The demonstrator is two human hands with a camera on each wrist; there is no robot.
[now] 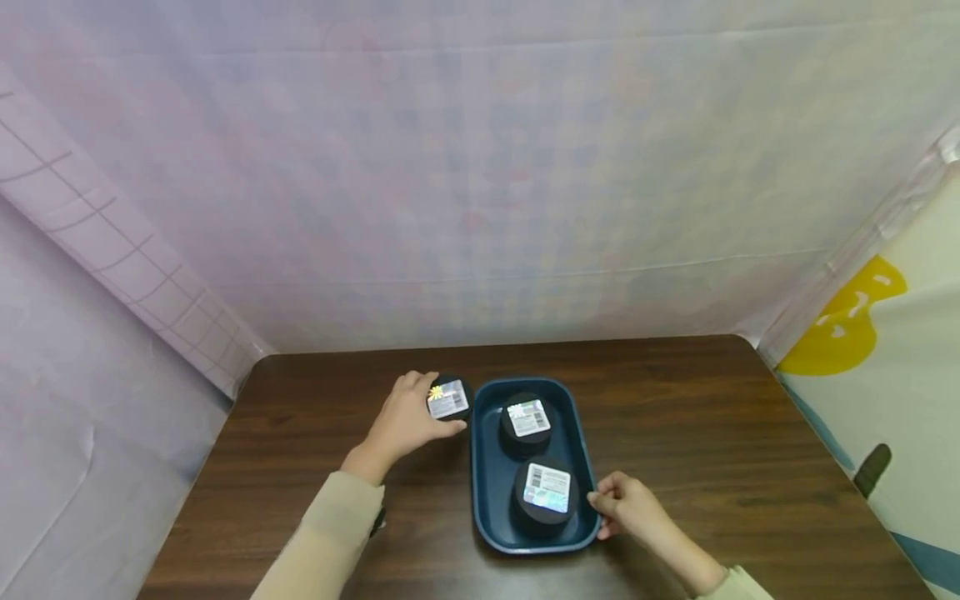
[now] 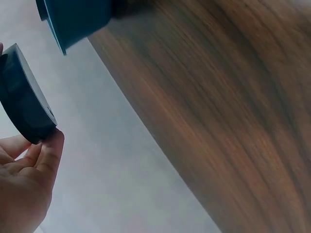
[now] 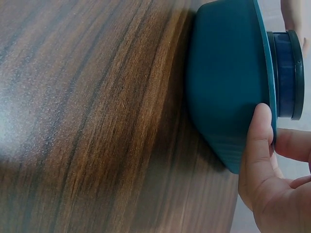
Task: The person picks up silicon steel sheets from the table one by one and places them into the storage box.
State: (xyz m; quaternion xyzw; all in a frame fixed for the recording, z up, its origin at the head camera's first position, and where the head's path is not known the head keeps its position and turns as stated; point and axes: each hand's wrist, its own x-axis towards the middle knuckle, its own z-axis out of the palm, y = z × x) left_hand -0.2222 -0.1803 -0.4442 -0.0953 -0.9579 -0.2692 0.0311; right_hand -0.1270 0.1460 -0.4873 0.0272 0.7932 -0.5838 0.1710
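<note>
In the head view my left hand grips a squat round black container with a white, shiny label on top, just left of the blue tray. The left wrist view shows the fingers around the edge of this container, raised off the wooden table. My right hand pinches the tray's rim near its front right corner, fingers outside and thumb over the edge in the right wrist view. Inside the tray stand two similar labelled black containers, one at the back and one at the front.
The tray stands on a dark brown wooden table. Pale patterned cloth hangs behind the table's back edge, and more cloth with a yellow figure hangs at the right.
</note>
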